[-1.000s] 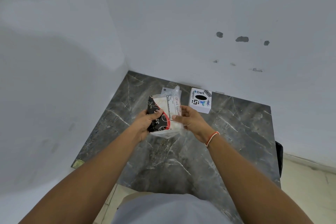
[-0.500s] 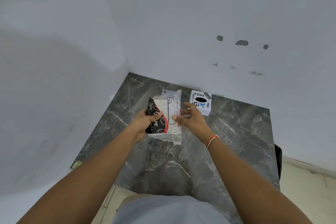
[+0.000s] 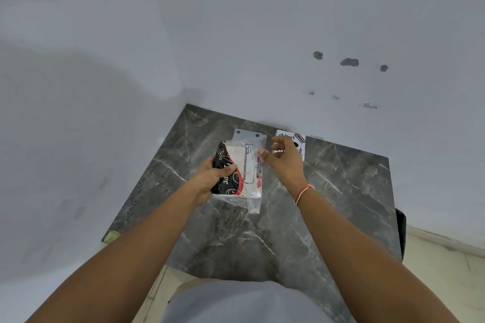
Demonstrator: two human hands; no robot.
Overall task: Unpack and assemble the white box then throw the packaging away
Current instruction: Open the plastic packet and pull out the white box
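A clear plastic packet (image 3: 245, 173) holds a flat folded box printed in black, red and cream. My left hand (image 3: 212, 178) grips the packet's left side, thumb on top, above the dark marble table (image 3: 341, 204). My right hand (image 3: 282, 162) pinches the packet's upper right edge between thumb and forefinger, its other fingers spread. A small white box (image 3: 298, 140) with a "Dart" print stands at the table's far edge, partly hidden behind my right hand.
White walls (image 3: 288, 34) meet in a corner right behind the table. A dark object (image 3: 400, 231) shows beyond the table's right edge, above a pale tiled floor (image 3: 446, 270). The near table edge sits against my body.
The packet has been raised and moved farther from me toward the wall. My right hand has shifted from the packet's middle to its upper right edge, now covering part of the white box.
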